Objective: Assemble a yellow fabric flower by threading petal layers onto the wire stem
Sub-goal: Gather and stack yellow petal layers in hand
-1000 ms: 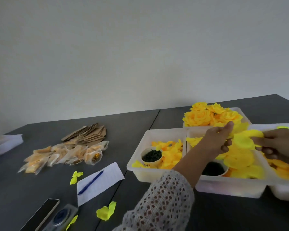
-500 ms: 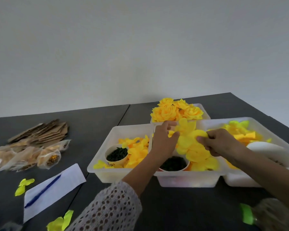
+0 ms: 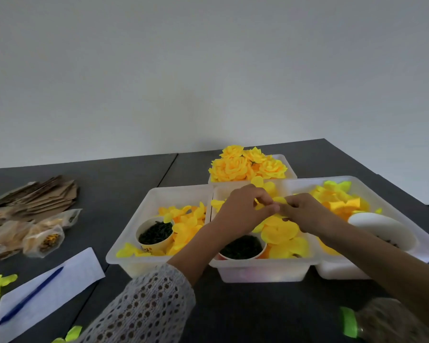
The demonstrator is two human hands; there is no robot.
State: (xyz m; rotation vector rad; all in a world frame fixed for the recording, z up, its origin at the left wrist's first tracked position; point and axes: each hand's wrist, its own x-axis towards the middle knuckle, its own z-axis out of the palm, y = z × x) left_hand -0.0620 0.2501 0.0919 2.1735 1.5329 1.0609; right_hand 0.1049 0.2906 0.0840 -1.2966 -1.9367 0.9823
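Over the middle tray (image 3: 260, 271), my left hand (image 3: 240, 211) and right hand (image 3: 305, 214) pinch one yellow petal layer (image 3: 279, 200) between them; I judge peeling a single layer matters. Stem unseen.

A single head-worn view looks forward and slightly down from the person's seat, tilted high enough that bare wall fills the upper half. The dark table (image 3: 233, 310) and its plastic trays (image 3: 159, 196) sit close below, within arm's reach, across the lower frame.
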